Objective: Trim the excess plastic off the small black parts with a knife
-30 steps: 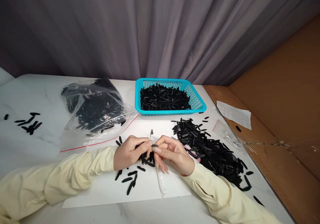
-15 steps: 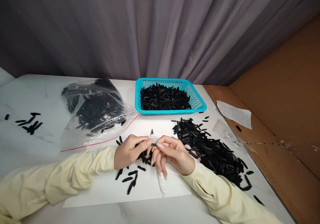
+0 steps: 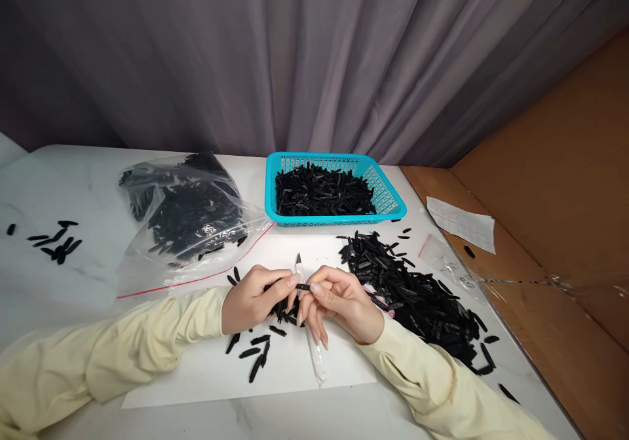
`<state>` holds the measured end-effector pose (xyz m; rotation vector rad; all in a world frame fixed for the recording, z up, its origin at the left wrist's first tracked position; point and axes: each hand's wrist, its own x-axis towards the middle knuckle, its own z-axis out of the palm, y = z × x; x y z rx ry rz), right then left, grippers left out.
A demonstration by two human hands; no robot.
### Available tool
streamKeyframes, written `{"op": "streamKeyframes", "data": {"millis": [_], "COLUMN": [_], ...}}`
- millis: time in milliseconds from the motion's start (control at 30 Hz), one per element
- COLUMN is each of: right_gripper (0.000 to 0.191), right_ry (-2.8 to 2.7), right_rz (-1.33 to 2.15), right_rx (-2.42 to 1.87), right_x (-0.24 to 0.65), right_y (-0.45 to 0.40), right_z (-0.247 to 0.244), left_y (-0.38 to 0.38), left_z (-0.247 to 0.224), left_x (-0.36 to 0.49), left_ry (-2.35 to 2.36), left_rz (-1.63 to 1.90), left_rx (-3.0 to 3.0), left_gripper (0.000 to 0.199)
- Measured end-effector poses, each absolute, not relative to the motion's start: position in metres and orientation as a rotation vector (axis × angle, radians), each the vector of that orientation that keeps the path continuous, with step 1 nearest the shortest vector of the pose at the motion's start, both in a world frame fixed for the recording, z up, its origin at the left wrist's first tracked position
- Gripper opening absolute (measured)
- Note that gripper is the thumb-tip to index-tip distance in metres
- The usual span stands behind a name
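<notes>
Between my two hands a small black elongated piece (image 3: pixel 303 287) is pinched by its ends, just above the white sheet (image 3: pixel 196 381). My left hand (image 3: pixel 258 298) is closed on its left end with thumb and forefinger. The thumb and forefinger of my right hand (image 3: pixel 341 302) grip the other end, the remaining fingers hanging loosely below. Behind and under my hands lies a craft knife (image 3: pixel 316 361), its handle wrapped in clear plastic and its blade pointing away from me. Several similar black pieces (image 3: pixel 255 365) are scattered on the sheet, some partly hidden by my left hand.
A blue basket (image 3: pixel 334 220) full of black pieces stands at the back. To the left rests a clear zip bag (image 3: pixel 196 211) of them. A large loose heap (image 3: pixel 417 296) spreads on the right, beside a cardboard wall (image 3: pixel 555 165) and a paper slip (image 3: pixel 462 224).
My hands stay almost in place. The black piece shows slightly more between my fingertips than before.
</notes>
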<state>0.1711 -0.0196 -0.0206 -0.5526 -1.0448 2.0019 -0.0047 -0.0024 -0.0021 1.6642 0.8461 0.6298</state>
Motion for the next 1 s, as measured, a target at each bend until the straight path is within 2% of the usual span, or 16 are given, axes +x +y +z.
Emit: {"op": "streamKeyframes", "data": {"millis": [567,733,833,1000], "right_gripper": [0.023,0.023,0.022,0.016], "right_ry": [-1.062,-1.177,-1.476,-2.099], "right_rz": [1.996,1.908,1.517,0.228], "right_rx": [-0.63,-0.715,-0.935,-1.211], "right_x": [0.17,0.174,0.185,0.201], "right_y": [-0.021,-0.021,-0.007,0.051], "right_z": [-0.022,-0.016,0.006,0.047], "left_y": [-0.004,-0.001,0.003,0.01], "left_z": [-0.004,-0.002,-0.002,-0.003], "left_x": [-0.005,-0.003,-0.001,0.002], "left_ry": [0.853,0.866,0.892,0.879], "left_rz": [0.695,0.689,0.659,0.694], "left_rx": [1.67,1.5,1.293,1.116], "left_gripper": [0.042,0.044,0.043,0.042]}}
